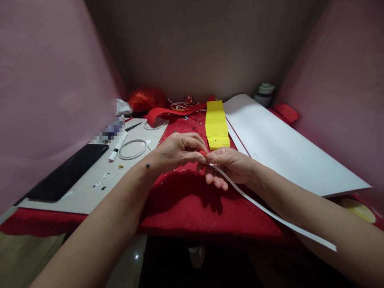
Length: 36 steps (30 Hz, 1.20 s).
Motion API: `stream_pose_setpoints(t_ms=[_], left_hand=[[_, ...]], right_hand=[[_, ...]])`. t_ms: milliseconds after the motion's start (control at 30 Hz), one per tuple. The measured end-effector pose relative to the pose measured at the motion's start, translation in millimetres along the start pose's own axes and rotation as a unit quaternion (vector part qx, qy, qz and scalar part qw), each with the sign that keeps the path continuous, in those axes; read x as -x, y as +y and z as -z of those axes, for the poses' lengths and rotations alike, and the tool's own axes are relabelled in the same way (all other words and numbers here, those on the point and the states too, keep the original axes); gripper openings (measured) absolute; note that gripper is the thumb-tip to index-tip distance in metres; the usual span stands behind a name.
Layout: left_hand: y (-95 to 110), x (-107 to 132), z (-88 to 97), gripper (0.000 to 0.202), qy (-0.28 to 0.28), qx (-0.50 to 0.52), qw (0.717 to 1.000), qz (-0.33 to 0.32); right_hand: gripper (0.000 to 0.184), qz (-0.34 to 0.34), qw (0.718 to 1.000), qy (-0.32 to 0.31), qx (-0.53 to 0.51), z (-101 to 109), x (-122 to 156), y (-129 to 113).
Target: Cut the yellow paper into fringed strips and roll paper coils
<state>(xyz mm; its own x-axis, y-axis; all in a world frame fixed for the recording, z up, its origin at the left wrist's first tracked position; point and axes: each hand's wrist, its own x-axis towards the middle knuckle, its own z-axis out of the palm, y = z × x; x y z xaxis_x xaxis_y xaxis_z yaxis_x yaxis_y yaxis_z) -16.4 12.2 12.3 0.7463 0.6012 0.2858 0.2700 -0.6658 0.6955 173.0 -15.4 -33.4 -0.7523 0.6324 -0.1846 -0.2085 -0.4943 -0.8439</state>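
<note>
Above the red cloth (186, 208), my two hands meet at a small red ridged piece (203, 153) that looks like rolled corrugated paper. My left hand (184, 147) pinches it from the left between thumb and fingers. From the right, my right hand (231, 162) has thumb and forefinger closed at the end of a narrow white strip (255, 201), right against the red piece; its other fingers curl loosely below. The strip trails down to the right across my right forearm. Fingertips hide most of the red piece.
A yellow corrugated strip (217, 124) lies just beyond my hands, beside a red corrugated strip (163, 113). At left, a grey board (78, 200) bears a black flat case (70, 172), a marker (114, 154) and a coiled strip (132, 149). White sheets (279, 148) and a bottle (264, 95) are right.
</note>
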Motion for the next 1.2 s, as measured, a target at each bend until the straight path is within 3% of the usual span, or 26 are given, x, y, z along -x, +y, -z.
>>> stream_pose_setpoints(t_ms=[167,433,567,933,1200], left_hand=[[6.3,-0.7,-4.2,0.009,0.012,0.104,0.994,0.02],[5.0,0.2,-4.5,0.008,0.0,0.107,0.993,0.05],[5.1,0.2,-4.9,0.007,0.007,0.089,0.994,0.063],[-5.6,1.1,-1.9,0.01,0.017,-0.072,0.996,-0.04],[-7.0,-0.5,-4.5,0.012,0.002,-0.142,0.988,-0.067]], right_hand=[[0.03,0.016,1.0,-0.005,-0.003,0.9,0.6,-0.2],[0.032,0.019,1.0,-0.016,-0.007,1.5,0.9,-0.3],[0.031,0.026,0.999,-0.022,-0.01,2.0,2.0,-0.7],[0.027,0.004,1.0,-0.007,-0.006,2.2,-0.8,0.6],[0.031,-0.011,1.0,0.013,0.012,1.2,-2.7,2.9]])
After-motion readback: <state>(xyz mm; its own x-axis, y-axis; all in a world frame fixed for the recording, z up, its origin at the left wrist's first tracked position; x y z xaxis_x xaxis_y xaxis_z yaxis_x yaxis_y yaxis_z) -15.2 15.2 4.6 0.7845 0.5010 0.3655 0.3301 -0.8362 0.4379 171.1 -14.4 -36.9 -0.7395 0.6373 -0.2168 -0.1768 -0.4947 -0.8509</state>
